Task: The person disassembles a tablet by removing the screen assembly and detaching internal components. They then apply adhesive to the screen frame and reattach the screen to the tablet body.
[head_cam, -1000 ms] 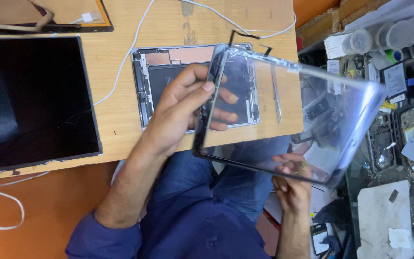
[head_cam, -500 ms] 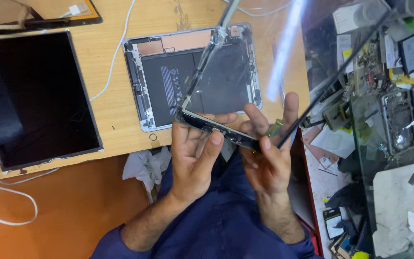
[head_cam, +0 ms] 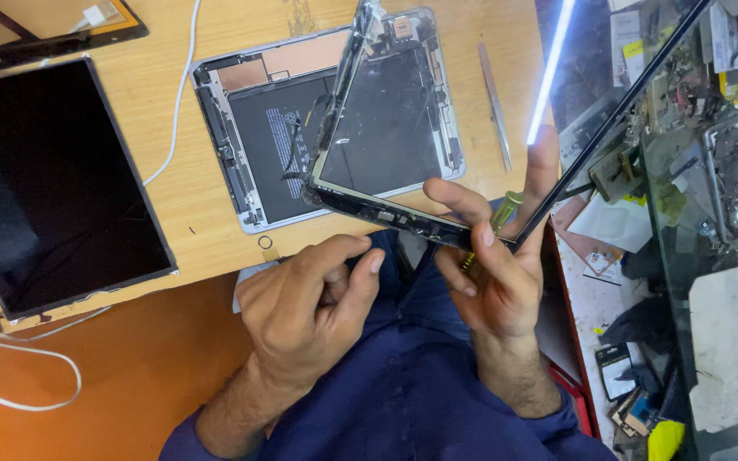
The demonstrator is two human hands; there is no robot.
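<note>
Right hand: grip closed on the lower edge of a glass screen panel, thumb on top, fingers beneath and along its right corner; a green-handled screwdriver is tucked between the fingers as well.
Left hand: loosely curled just below the panel's lower edge, thumb and forefinger near each other, holding nothing that can be seen; it does not touch the panel.
Glass screen panel: lifted and tilted steeply, its far end up over the opened tablet, its near end at the tabletop's front edge above the person's lap.
Opened tablet: lies flat on the wooden tabletop, black battery exposed, partly hidden behind the raised panel.
Cable link: a dark strip near the panel's left edge may join it to the tablet; too small to tell.
Nearby: a dark display panel lies flat to the left, tweezers to the right of the tablet, a small ring just in front of it, a white cable between.
Risk, slipping: only one hand carries the panel by an edge, sharing the grip with the screwdriver; it could slide out and fall.
Risk, cracking: a pinch at one corner may bend thin glass until it cracks.
Risk, tearing: if a cable joins them, lifting further could rip it.
</note>
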